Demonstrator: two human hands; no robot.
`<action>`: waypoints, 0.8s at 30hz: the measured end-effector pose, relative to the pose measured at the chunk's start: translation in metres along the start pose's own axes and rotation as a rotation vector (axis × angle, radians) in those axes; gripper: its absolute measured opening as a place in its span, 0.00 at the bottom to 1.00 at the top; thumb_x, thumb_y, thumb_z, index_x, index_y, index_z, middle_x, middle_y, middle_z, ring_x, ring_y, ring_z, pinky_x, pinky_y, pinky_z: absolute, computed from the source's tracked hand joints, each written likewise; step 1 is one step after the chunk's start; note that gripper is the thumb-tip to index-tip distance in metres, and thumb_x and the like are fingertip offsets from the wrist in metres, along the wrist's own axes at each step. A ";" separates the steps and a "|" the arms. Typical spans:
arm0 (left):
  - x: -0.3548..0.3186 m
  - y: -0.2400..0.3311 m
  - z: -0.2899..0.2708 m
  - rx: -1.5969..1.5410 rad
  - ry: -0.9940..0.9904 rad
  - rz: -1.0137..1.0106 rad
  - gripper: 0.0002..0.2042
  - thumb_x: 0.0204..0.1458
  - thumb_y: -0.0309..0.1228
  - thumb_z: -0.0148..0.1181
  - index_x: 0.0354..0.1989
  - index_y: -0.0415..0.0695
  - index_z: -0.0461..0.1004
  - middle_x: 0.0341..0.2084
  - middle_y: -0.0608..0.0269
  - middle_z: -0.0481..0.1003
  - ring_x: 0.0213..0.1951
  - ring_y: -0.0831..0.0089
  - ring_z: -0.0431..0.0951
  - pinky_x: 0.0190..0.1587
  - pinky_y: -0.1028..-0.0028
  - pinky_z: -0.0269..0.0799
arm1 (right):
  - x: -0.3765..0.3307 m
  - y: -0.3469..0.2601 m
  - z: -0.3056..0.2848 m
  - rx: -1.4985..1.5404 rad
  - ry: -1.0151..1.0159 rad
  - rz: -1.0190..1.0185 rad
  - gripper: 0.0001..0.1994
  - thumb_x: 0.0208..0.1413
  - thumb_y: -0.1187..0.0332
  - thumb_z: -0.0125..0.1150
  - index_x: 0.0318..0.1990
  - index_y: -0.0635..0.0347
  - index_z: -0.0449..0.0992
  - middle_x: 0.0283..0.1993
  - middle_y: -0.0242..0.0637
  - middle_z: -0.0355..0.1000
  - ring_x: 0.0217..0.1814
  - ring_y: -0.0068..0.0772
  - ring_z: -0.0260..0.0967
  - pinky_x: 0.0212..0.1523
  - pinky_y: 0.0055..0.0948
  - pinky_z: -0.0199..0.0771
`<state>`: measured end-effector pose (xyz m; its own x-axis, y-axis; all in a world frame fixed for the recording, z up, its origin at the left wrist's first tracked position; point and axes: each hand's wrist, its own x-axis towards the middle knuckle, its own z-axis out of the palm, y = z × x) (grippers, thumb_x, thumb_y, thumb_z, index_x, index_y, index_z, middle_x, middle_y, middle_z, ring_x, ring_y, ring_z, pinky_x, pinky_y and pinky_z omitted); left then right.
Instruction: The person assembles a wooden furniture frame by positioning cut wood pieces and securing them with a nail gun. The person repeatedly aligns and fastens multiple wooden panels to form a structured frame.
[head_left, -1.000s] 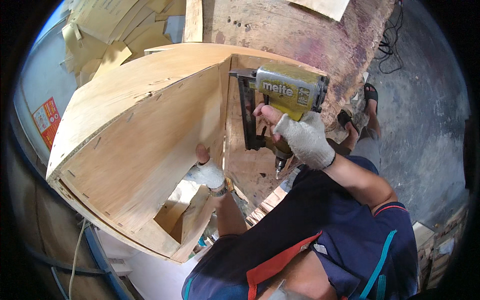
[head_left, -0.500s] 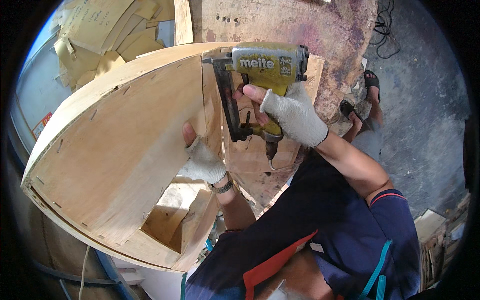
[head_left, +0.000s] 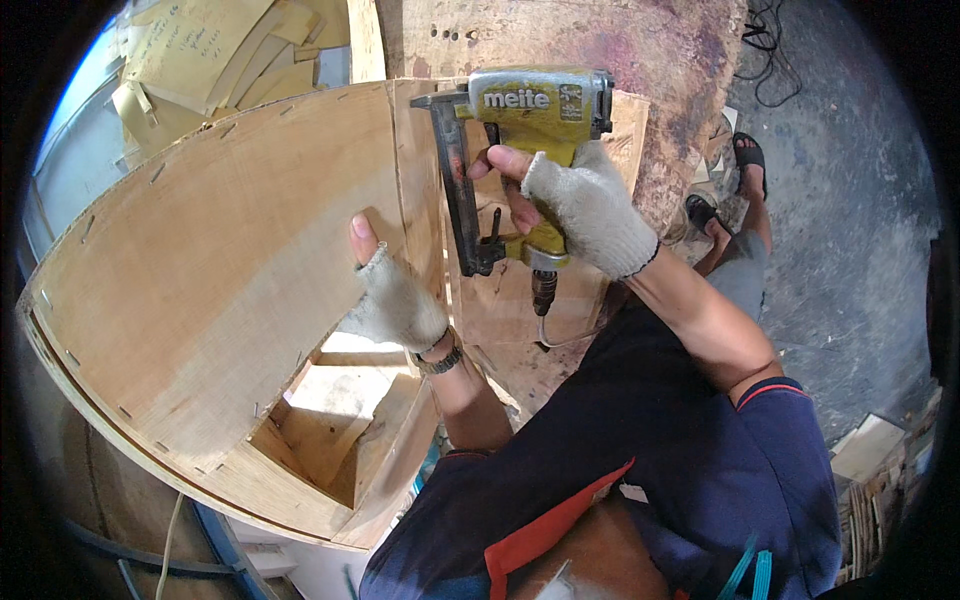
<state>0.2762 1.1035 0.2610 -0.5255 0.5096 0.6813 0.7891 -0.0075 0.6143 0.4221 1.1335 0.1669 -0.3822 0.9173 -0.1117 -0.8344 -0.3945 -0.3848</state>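
Observation:
My right hand (head_left: 592,215), in a white fingerless glove, grips a yellow and silver pneumatic staple gun (head_left: 535,118). Its nose points left, just above the seam near the far edge of a curved plywood frame (head_left: 215,250). A hose fitting hangs from the handle's lower end. On the frame's inner edge is my left hand (head_left: 395,305), gloved alike, its thumb lying along the panel face; the other fingers are hidden behind the wood. Several staples stick out along the panel's curved rim. Beside my left wrist, a rectangular opening (head_left: 345,425) shows in the frame.
A stained wooden work surface (head_left: 590,45) lies beyond the frame. Yellowish card templates (head_left: 200,50) are heaped at far left. Another person's sandalled feet (head_left: 748,155) stand on the grey floor at right, below a black cable (head_left: 775,60). Wood offcuts (head_left: 868,447) lie at lower right.
The plywood frame has tilted and shifted left, so its far outer side no longer shows. The staple gun has moved slightly away from me. My left hand has shifted a little left with the frame.

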 end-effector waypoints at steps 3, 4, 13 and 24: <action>0.002 -0.006 -0.001 0.103 0.034 0.037 0.16 0.53 0.34 0.74 0.39 0.32 0.79 0.35 0.57 0.81 0.34 0.74 0.77 0.39 0.71 0.76 | 0.002 0.008 0.003 0.009 -0.053 -0.075 0.15 0.61 0.63 0.66 0.46 0.67 0.78 0.38 0.37 0.80 0.22 0.18 0.69 0.22 0.21 0.73; 0.004 -0.010 -0.004 0.204 0.022 0.066 0.17 0.52 0.34 0.75 0.40 0.32 0.79 0.36 0.57 0.81 0.34 0.74 0.77 0.40 0.71 0.76 | 0.004 0.012 0.005 0.014 -0.051 -0.065 0.14 0.61 0.63 0.66 0.46 0.67 0.78 0.37 0.36 0.80 0.22 0.17 0.69 0.22 0.21 0.73; 0.008 0.009 -0.016 0.032 -0.191 0.128 0.25 0.49 0.29 0.78 0.51 0.27 0.73 0.50 0.49 0.79 0.45 0.67 0.78 0.52 0.66 0.75 | -0.014 0.023 0.002 0.063 -0.030 -0.036 0.13 0.63 0.64 0.65 0.47 0.66 0.76 0.40 0.36 0.79 0.20 0.16 0.66 0.22 0.20 0.70; 0.009 0.005 -0.021 0.008 -0.230 0.063 0.27 0.48 0.29 0.78 0.53 0.28 0.72 0.50 0.49 0.78 0.48 0.65 0.76 0.56 0.63 0.72 | -0.035 0.044 0.014 0.080 -0.035 0.012 0.12 0.60 0.65 0.64 0.43 0.67 0.77 0.36 0.35 0.80 0.20 0.20 0.70 0.22 0.23 0.73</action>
<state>0.2685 1.0899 0.2783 -0.3895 0.6907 0.6093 0.8211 -0.0393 0.5694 0.3928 1.0832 0.1666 -0.4048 0.9106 -0.0830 -0.8583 -0.4097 -0.3091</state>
